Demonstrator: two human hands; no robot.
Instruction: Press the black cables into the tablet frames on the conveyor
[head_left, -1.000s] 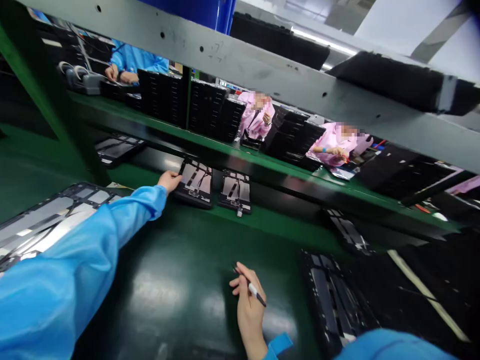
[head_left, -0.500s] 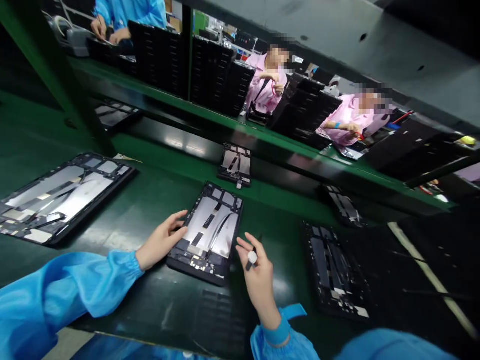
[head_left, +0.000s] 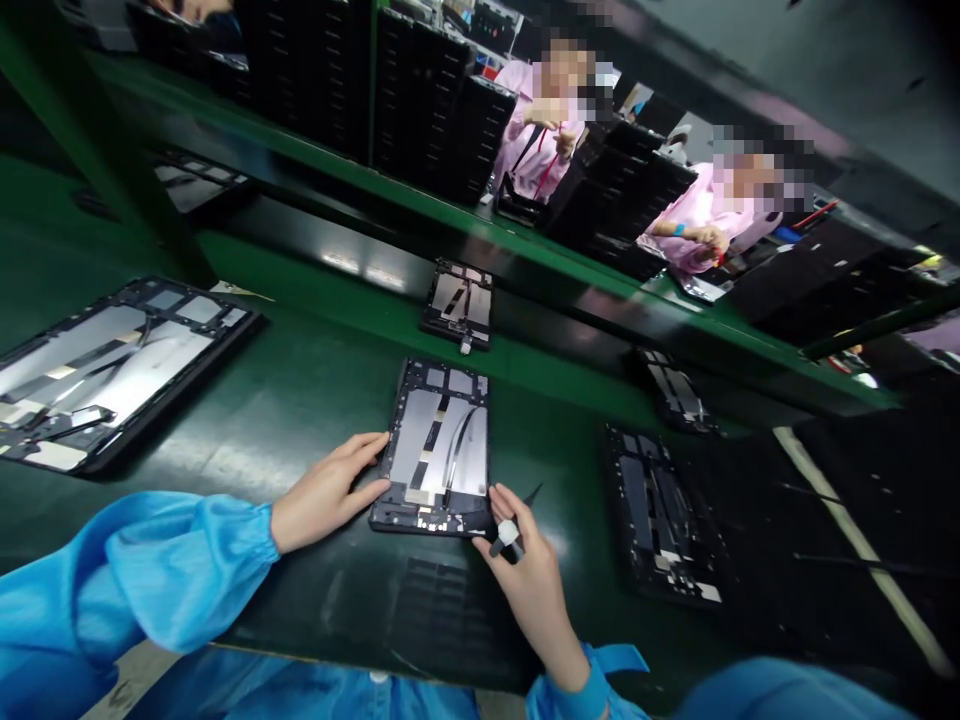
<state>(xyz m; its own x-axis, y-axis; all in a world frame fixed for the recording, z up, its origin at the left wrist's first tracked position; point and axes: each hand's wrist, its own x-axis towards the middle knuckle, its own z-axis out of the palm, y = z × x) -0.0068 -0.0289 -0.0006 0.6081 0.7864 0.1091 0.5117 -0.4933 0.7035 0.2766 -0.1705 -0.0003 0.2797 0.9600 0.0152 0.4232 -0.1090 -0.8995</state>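
An opened tablet [head_left: 469,420], its back off and silver battery area and black flex cables showing, lies on the green bench in front of me. My left hand [head_left: 330,490] holds its left edge with fingertips and thumb. At its lower right corner is my right hand [head_left: 529,560], fingers curved and the fingertips against the edge. Tucked in that hand is a dark pointed tool [head_left: 534,495], perhaps tweezers, mostly hidden by the fingers. A small white piece [head_left: 508,532] shows by the same fingers; I cannot tell what it is.
More opened tablets lie at the left [head_left: 127,365], at the right [head_left: 660,510] and on the belt ahead [head_left: 459,300]. A green post [head_left: 127,150] rises at left. Black stacked trays [head_left: 420,90] stand beyond the belt, with co-workers in pink [head_left: 540,130] behind them.
The tablet has turned to lie straighter before me and moved slightly right. My right hand has closed in from beside it to its edge; my left hand has followed along its left side.
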